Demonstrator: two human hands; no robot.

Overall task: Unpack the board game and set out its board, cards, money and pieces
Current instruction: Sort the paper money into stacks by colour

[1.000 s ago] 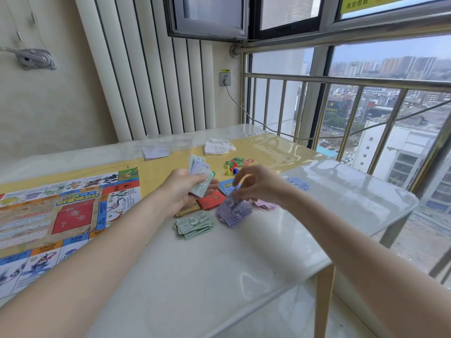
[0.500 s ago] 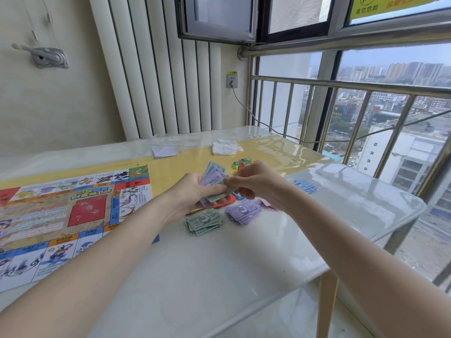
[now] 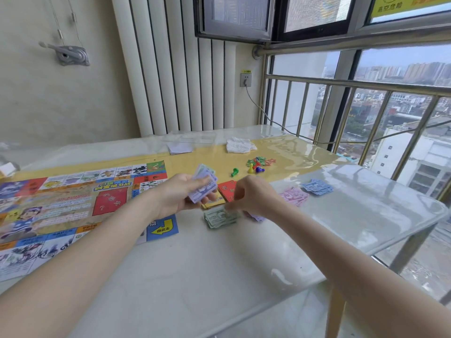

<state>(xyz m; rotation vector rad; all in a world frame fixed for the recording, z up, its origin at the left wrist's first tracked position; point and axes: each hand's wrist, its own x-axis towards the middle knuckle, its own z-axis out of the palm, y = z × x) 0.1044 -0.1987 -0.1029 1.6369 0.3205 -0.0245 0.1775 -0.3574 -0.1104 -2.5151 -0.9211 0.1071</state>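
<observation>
Purple notes in left-hand fingers

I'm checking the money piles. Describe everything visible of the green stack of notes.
The green stack of notes is a loose, fanned pile of pale green paper bills with darker print, lying flat on the white tabletop. It sits just nearer the person than the yellow card. The right hand hovers at its right edge; contact cannot be told.

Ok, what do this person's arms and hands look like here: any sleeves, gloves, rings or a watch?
Both forearms are bare as far as the frame shows, with no sleeves in view. The left hand and right hand wear no gloves; no watch, bracelet or ring is visible.
</observation>
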